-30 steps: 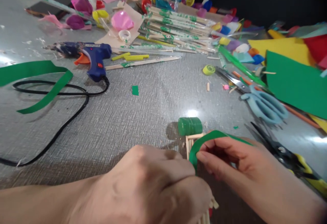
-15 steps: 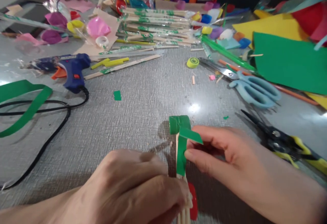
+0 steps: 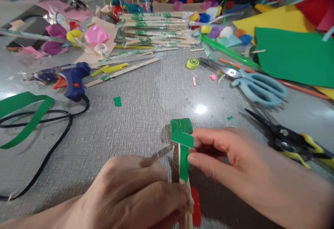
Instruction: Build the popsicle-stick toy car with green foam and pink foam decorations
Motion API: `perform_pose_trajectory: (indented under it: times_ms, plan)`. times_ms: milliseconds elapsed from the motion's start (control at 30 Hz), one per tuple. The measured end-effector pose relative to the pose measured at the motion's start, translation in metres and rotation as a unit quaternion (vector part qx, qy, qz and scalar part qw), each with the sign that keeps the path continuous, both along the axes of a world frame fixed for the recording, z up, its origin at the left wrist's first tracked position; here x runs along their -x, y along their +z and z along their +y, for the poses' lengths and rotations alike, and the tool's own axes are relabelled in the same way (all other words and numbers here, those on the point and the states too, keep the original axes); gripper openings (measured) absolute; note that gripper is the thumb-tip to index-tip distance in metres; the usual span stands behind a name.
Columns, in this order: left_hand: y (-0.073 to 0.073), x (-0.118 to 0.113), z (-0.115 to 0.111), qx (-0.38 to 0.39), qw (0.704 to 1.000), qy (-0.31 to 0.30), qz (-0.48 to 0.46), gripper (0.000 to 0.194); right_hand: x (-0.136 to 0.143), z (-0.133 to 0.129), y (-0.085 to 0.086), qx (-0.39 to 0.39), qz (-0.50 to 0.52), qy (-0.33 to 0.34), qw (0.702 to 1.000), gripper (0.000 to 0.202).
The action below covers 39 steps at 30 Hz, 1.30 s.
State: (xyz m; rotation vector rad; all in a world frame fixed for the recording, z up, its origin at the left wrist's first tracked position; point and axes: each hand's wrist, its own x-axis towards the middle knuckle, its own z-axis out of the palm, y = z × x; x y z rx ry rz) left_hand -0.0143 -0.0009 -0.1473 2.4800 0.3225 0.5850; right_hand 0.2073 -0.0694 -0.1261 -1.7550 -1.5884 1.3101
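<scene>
My left hand (image 3: 141, 190) is closed around several wooden sticks (image 3: 186, 218) that run away from me at the bottom of the view. A red bottle cap (image 3: 196, 206) sits at their right side. Near their far end is a green cylinder (image 3: 185, 124) that looks like bottle caps. A flat green strip (image 3: 184, 164) lies along the sticks, and a second short green piece (image 3: 182, 139) slants across its far end. My right hand (image 3: 216, 152) pinches the strip's right edge between thumb and fingers; its fingertips are partly hidden behind the green pieces.
To the left lie a blue glue gun (image 3: 75, 79), its black cord (image 3: 56, 149) and a curled green strip (image 3: 33, 117). Blue-handled scissors (image 3: 261, 86) and black-and-yellow pliers (image 3: 289, 138) lie right. Behind are wrapped chopsticks (image 3: 156, 23), bottle caps and green sheet (image 3: 292, 55).
The short green piece across the strip has swung left and now crosses it just in front of the green cylinder. Both hands stay nearly in place, and the view has shifted slightly.
</scene>
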Motion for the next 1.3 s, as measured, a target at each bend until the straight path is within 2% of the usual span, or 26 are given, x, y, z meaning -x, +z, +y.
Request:
perform_pose_trajectory:
  times_ms: [133,233,433,633,800,933,1067,1200,1300]
  plan:
    - [-0.001,0.003,-0.007,0.002,1.000,0.004,0.028,0.016,-0.002,0.002,0.001,0.014,0.013,0.003,1.000,0.021]
    - [-0.001,0.004,-0.003,-0.005,1.000,0.010,0.029,0.017,-0.003,0.002,0.001,0.022,0.006,0.006,1.000,0.025]
    - [0.003,0.002,0.014,-0.025,0.994,-0.090,0.048,0.013,-0.001,0.002,0.001,0.005,0.018,0.000,1.000,0.023]
    - [0.002,0.000,0.010,0.000,0.997,-0.082,-0.001,0.007,0.002,-0.003,-0.003,-0.038,-0.019,-0.010,0.999,0.021]
    - [0.000,-0.002,0.006,0.007,0.999,-0.036,0.006,0.011,0.002,-0.005,-0.006,-0.056,-0.049,0.002,0.997,0.019]
    - [0.003,-0.004,0.012,0.036,0.998,-0.046,-0.009,0.019,0.002,-0.004,-0.008,-0.029,-0.020,0.012,0.999,0.015]
    - [0.005,-0.009,0.019,0.027,0.997,-0.060,-0.048,0.015,0.004,-0.002,-0.009,0.006,0.024,0.016,1.000,0.016]
    - [-0.002,-0.010,0.017,0.028,0.996,-0.082,-0.027,0.016,0.005,-0.002,-0.009,0.021,0.038,0.006,0.999,0.018]
    - [-0.008,-0.008,0.016,0.015,0.997,-0.075,-0.007,0.013,0.005,-0.003,-0.008,0.008,0.044,0.004,0.999,0.017]
